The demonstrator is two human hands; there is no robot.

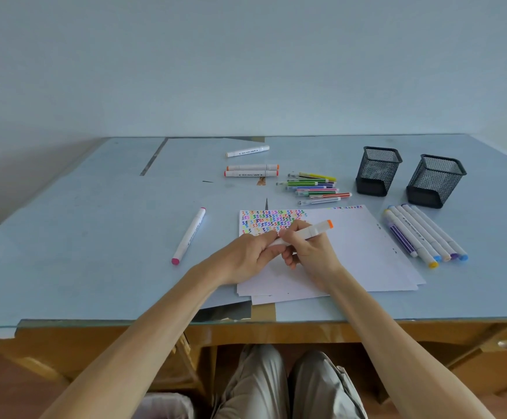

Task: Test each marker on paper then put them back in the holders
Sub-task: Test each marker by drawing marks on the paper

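A white marker with an orange end cap (312, 230) is held over the paper (361, 255) by both hands. My right hand (309, 252) grips its barrel; my left hand (250, 255) pinches its near end, which is hidden under the fingers. The paper's top left is filled with coloured squiggles (270, 220). Two black mesh holders (377, 170) (435, 180) stand at the back right, seemingly empty. A row of several white markers (424, 232) lies right of the paper. A pile of thin coloured pens (315, 187) lies behind it.
A pink-tipped marker (189, 235) lies left of the paper. Three more white markers (250, 167) lie at the back centre. The desk's glass front edge (246, 322) runs just above my knees. A wall rises behind the desk.
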